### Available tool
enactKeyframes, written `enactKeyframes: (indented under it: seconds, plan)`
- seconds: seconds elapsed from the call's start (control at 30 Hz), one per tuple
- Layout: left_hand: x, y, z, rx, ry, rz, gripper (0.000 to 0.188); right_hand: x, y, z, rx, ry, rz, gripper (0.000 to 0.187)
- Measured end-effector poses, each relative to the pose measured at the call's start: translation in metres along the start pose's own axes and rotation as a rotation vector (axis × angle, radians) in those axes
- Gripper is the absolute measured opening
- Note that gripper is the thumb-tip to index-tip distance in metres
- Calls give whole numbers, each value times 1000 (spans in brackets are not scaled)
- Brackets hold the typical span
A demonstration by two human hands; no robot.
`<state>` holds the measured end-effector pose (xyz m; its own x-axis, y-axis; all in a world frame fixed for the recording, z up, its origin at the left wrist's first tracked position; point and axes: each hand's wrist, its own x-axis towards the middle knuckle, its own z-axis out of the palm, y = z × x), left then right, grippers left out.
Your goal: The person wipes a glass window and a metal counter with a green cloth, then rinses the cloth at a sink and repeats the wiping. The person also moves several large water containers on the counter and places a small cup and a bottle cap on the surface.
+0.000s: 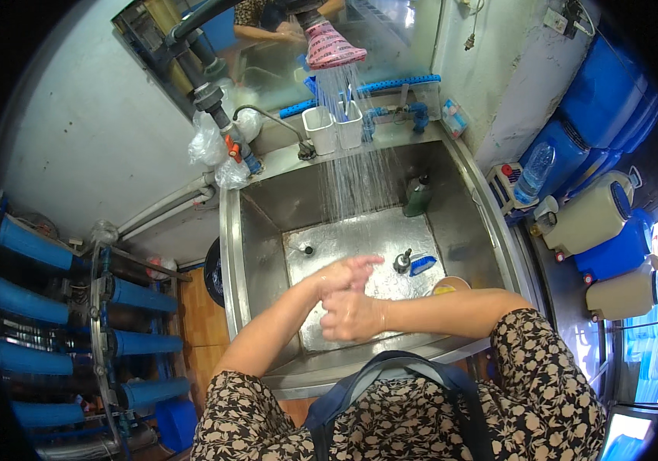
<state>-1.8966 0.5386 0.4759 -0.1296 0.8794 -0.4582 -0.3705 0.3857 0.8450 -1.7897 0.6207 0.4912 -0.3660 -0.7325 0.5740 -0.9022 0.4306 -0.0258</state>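
Over the steel sink (pixel 258 257), both my hands are wet and touching. My left hand (pixel 348 275) reaches in from the left with its fingers stretched to the right, slightly blurred; its thumb is hidden. Just below it, my right hand (pixel 350 315) is closed in a fist against the base of the left hand. Water falls from a pink-wrapped shower head (pixel 330 48) into the sink behind my hands. A dark pump bottle (pixel 403 262) and a blue brush (pixel 423 265) are to the right of my fingers. A round tub (pixel 452 283) is partly covered by my right forearm.
A green bottle (pixel 417 195) stands in the sink's back right corner. Two white holders (pixel 320 131) sit on the back ledge, beside a pipe with an orange valve handle (pixel 233 148). Blue cylinders (pixel 31 300) line a rack at left. Jerrycans (pixel 586 213) stand at right.
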Motion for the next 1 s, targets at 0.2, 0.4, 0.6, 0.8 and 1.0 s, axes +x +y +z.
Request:
enactKeyframes:
  seconds: [0.2, 0.4, 0.6, 0.8, 1.0]
  plan:
    - [2, -54, 26, 613, -13, -105, 35, -7, -42, 64, 96, -524, -23, 17]
    - [29, -113, 22, 925, -117, -17, 30, -6, -54, 100, 254, -795, 39, 16]
    - [43, -103, -44, -184, 63, -323, 45, -6, -25, 51, 49, -452, 205, 12]
    - [31, 13, -212, -365, 644, 228, 66, -4, -33, -27, 68, -78, 541, 5]
    - [16, 99, -348, -1034, 801, 464, 64, -21, -52, -56, 266, 404, 979, 6]
